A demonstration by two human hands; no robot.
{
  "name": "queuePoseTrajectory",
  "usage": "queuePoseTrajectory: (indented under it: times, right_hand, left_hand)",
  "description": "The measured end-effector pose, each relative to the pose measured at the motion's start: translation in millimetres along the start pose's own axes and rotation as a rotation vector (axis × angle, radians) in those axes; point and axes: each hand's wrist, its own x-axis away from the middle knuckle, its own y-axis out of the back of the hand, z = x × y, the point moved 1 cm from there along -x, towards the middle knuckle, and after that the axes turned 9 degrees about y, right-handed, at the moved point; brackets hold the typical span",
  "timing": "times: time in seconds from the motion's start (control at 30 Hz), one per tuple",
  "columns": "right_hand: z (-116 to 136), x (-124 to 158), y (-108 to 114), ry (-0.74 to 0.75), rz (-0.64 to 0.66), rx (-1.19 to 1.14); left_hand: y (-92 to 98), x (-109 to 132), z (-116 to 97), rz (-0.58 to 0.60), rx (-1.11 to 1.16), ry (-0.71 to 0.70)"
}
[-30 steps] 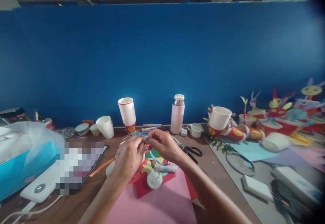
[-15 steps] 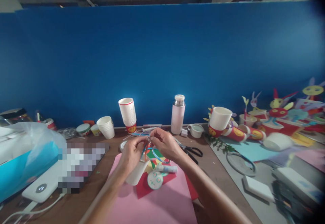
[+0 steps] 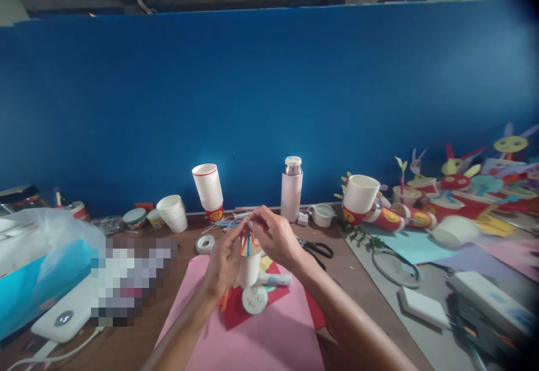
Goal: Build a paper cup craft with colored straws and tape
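Note:
My left hand (image 3: pixel 225 259) and my right hand (image 3: pixel 275 236) meet with fingertips pinched together at the top of orange and blue strips (image 3: pixel 249 244). Those strips hang down at the mouth of a white paper cup (image 3: pixel 249 273), which stands just below the hands; whether they are fixed to it I cannot tell. In front of the cup lies a round paper animal face (image 3: pixel 255 299) with green and pink drawing. A pale glue stick (image 3: pixel 278 280) rests beside it on red paper (image 3: pixel 234 318). Beneath everything is a pink sheet (image 3: pixel 261 348).
Behind the hands stand a stack of paper cups (image 3: pixel 207 186) and a pink thermos (image 3: pixel 291 191). Black-handled scissors (image 3: pixel 322 248) lie right, a tape roll (image 3: pixel 205 244) left. Paper-cup animals (image 3: pixel 455 191) crowd the far right; a white power bank (image 3: pixel 63 320) lies left.
The cup has gone from tilted by my left forearm to more upright under my fingers. The strips, looped out to the right before, now hang down over the cup.

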Motion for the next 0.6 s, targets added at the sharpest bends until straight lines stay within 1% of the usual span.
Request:
queuePoseTrajectory:
  times: [0.1, 0.2, 0.27, 0.37, 0.5, 0.6]
  right_hand:
    - [0, -1, -1, -0.031, -0.005, -0.084]
    - [0, -1, -4, -0.061, 0.008, -0.223]
    - [-1, -1, -5, -0.078, 0.005, -0.319]
    - [-3, -2, -5, -0.102, 0.005, -0.45]
    - [-2, -2, -1, -0.117, 0.033, -0.617]
    - [-1, -2, 1, -0.134, 0.06, -0.673]
  left_hand:
    - [8.9, -2, -2, 0.016, -0.026, -0.04]
    - [17.6, -3, -4, 0.008, 0.001, -0.02]
    - [20.7, -3, -7, 0.028, 0.048, 0.009]
    - [21.4, -4, -10, 0.066, 0.139, 0.074]
    - [19.5, -5, -12, 0.137, 0.318, 0.157]
    - [19.4, -6, -11, 0.201, 0.426, 0.19]
